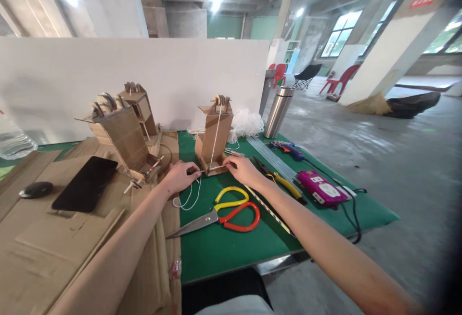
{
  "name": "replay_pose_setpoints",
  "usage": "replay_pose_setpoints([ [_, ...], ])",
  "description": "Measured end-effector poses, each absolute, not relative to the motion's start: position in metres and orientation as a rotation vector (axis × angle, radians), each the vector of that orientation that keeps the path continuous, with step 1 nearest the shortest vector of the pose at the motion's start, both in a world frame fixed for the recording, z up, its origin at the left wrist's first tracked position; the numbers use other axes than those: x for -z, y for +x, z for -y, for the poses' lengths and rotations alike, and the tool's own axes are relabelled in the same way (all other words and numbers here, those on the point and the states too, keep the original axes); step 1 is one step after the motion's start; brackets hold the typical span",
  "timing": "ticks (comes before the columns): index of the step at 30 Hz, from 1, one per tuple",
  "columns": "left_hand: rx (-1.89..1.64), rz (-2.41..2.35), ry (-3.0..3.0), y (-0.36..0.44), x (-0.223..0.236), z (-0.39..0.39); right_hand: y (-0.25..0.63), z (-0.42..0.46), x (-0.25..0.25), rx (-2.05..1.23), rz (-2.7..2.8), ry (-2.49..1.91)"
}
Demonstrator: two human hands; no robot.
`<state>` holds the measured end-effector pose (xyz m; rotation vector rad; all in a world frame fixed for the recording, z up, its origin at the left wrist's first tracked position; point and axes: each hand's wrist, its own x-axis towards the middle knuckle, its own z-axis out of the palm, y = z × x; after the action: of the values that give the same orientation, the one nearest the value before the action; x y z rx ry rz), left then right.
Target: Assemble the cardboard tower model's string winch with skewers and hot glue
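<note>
A small cardboard model (212, 137) stands upright on the green tabletop, with round pulley-like discs (221, 99) on a stick at its top. A white string (217, 134) runs from the discs down to a thin wooden stick (216, 166) across the base. On the left of the base, my left hand (183, 175) is closed in a pinch on the string, whose loose loop hangs onto the table. My right hand (243, 168) pinches the right end of the stick; its fingertips partly hide that end. Scissors (216, 216) with yellow and red handles lie open in front.
Two more cardboard models (124, 134) stand at left on cardboard sheets (72, 242), near a black phone (85, 183) and a mouse (36, 190). Pliers (283, 182), a glue gun (288, 150), a purple power box (319, 187) and a steel flask (278, 112) are at right.
</note>
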<state>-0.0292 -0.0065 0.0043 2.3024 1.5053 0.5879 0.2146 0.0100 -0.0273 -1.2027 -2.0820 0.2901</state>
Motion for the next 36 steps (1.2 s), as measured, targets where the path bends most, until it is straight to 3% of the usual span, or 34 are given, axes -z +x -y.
replay_pose_setpoints([
  [24,-0.455,-1.131,2.318,-0.0296,-0.0011,0.0041,0.2147,-0.0138,0.0308,-0.270,2.073,-1.198],
  [36,-0.576,-1.156,2.197,-0.0286,0.0035,0.0047,0.2127,-0.0108,0.0268,-0.267,2.075,-1.214],
])
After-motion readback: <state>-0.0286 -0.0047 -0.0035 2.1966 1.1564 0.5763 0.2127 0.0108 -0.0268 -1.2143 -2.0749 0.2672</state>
